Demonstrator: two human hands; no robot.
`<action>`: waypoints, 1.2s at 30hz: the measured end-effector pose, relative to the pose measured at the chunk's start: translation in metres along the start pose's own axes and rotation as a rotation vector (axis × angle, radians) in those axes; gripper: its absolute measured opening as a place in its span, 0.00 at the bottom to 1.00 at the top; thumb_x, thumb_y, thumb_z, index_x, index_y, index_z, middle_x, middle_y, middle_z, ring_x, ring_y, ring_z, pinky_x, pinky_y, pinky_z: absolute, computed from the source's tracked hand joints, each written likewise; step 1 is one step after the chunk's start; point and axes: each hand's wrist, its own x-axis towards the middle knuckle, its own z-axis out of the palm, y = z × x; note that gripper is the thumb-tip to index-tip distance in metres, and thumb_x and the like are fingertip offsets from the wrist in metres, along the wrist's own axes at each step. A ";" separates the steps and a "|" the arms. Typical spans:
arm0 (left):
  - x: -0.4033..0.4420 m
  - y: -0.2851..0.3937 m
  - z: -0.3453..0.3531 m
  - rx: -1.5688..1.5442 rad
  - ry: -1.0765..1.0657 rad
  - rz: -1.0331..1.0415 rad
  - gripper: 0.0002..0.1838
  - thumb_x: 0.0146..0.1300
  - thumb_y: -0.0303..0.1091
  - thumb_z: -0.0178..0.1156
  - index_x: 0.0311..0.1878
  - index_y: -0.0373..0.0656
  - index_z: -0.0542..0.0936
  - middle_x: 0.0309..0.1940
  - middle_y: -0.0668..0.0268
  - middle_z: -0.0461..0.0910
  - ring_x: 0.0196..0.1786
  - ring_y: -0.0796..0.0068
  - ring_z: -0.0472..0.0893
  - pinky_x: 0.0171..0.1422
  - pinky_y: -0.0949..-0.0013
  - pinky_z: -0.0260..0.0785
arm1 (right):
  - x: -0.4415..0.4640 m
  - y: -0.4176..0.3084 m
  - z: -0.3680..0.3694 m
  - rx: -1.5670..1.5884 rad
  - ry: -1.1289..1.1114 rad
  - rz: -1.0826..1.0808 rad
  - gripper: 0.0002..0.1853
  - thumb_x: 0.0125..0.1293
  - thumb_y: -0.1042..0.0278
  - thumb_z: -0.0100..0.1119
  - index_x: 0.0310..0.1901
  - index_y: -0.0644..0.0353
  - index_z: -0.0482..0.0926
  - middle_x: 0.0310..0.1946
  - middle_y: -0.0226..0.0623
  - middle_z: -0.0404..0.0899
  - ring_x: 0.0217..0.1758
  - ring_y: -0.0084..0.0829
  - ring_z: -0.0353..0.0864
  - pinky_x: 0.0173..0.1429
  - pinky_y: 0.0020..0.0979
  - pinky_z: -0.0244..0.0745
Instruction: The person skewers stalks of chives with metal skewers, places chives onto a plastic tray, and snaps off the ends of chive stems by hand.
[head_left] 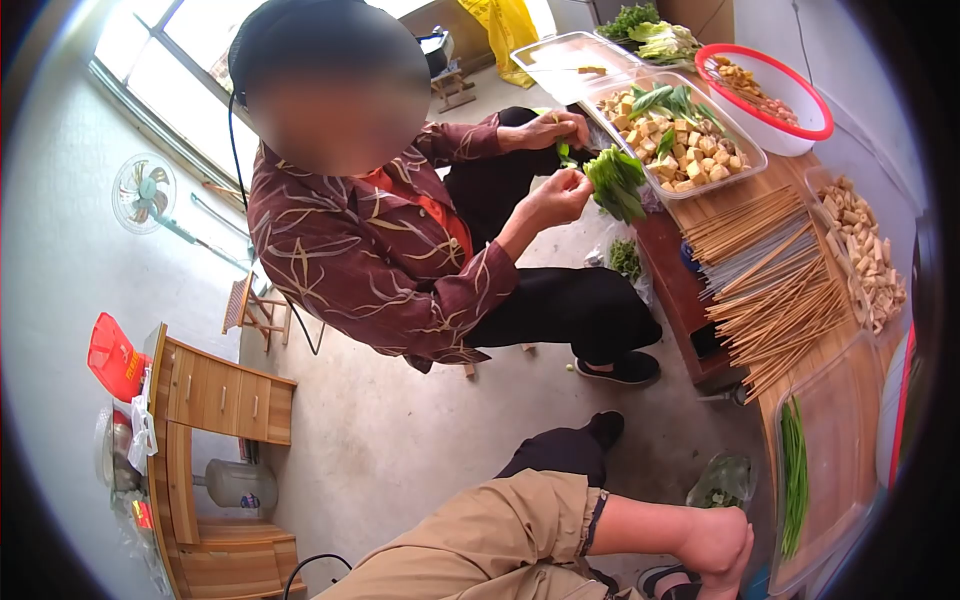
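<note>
My left hand is at the bottom edge, beside the table's near corner, bent down at the wrist below a tan sleeve. Its fingers run partly out of frame, so what they hold, if anything, is hidden. My right hand does not show. The thing nearest my left hand is a clear plastic tray with a bundle of long green chives along one side. A plastic bag of greens lies on the floor close by. Farther up the table are many loose bamboo skewers.
A seated co-worker in a patterned shirt holds leafy greens by the table edge. A box of tofu cubes, a red-rimmed basin and a tray of pale pieces stand on the table. A wooden desk stands across the floor.
</note>
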 end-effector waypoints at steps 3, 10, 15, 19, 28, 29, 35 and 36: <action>0.002 0.008 0.013 0.031 0.018 -0.019 0.08 0.34 0.38 0.63 0.10 0.47 0.77 0.12 0.64 0.75 0.18 0.59 0.76 0.22 0.57 0.62 | -0.003 0.001 0.011 -0.005 -0.012 -0.009 0.31 0.71 0.44 0.37 0.59 0.65 0.71 0.56 0.44 0.76 0.60 0.39 0.74 0.65 0.40 0.66; 0.006 0.000 0.052 -0.242 -0.027 0.090 0.08 0.35 0.38 0.64 0.10 0.47 0.77 0.12 0.64 0.75 0.18 0.59 0.76 0.21 0.57 0.62 | -0.006 0.000 0.024 -0.006 -0.050 -0.037 0.31 0.71 0.43 0.37 0.58 0.64 0.72 0.55 0.43 0.76 0.58 0.38 0.75 0.63 0.40 0.68; 0.003 0.010 0.012 -0.112 0.007 0.054 0.09 0.35 0.37 0.64 0.09 0.47 0.77 0.12 0.64 0.75 0.17 0.59 0.76 0.21 0.57 0.61 | -0.007 -0.002 0.060 -0.016 -0.066 -0.053 0.31 0.71 0.43 0.38 0.57 0.64 0.73 0.54 0.43 0.77 0.58 0.38 0.76 0.63 0.40 0.69; 0.010 0.008 0.053 -0.182 0.070 0.137 0.09 0.34 0.37 0.64 0.09 0.47 0.76 0.11 0.65 0.74 0.17 0.59 0.75 0.20 0.57 0.60 | -0.011 -0.001 0.094 -0.016 -0.083 -0.073 0.31 0.71 0.42 0.38 0.57 0.64 0.73 0.53 0.42 0.77 0.57 0.38 0.76 0.62 0.40 0.69; 0.009 0.023 0.012 0.076 0.076 0.055 0.09 0.32 0.38 0.64 0.09 0.47 0.76 0.10 0.65 0.72 0.16 0.59 0.74 0.20 0.58 0.60 | -0.019 0.006 0.081 0.003 -0.081 -0.120 0.31 0.71 0.41 0.38 0.56 0.63 0.74 0.52 0.42 0.78 0.55 0.38 0.78 0.60 0.40 0.71; 0.009 0.020 0.025 0.072 0.075 0.058 0.09 0.32 0.38 0.64 0.09 0.47 0.76 0.10 0.65 0.72 0.16 0.59 0.74 0.20 0.58 0.60 | -0.020 0.006 0.088 0.006 -0.081 -0.124 0.31 0.71 0.41 0.38 0.55 0.63 0.74 0.52 0.42 0.78 0.55 0.38 0.78 0.60 0.40 0.71; 0.009 0.010 0.053 -0.161 -0.114 0.130 0.08 0.32 0.38 0.64 0.10 0.47 0.77 0.12 0.67 0.74 0.18 0.62 0.76 0.21 0.58 0.63 | -0.021 0.002 0.036 0.031 -0.053 -0.158 0.31 0.71 0.40 0.38 0.55 0.62 0.74 0.51 0.41 0.79 0.54 0.38 0.79 0.59 0.40 0.72; 0.008 0.008 0.053 -0.199 -0.114 0.153 0.09 0.35 0.39 0.62 0.11 0.46 0.76 0.12 0.66 0.74 0.18 0.63 0.75 0.22 0.60 0.62 | -0.022 0.003 0.037 0.041 -0.024 -0.131 0.31 0.70 0.41 0.38 0.54 0.63 0.75 0.50 0.41 0.79 0.52 0.38 0.80 0.58 0.39 0.73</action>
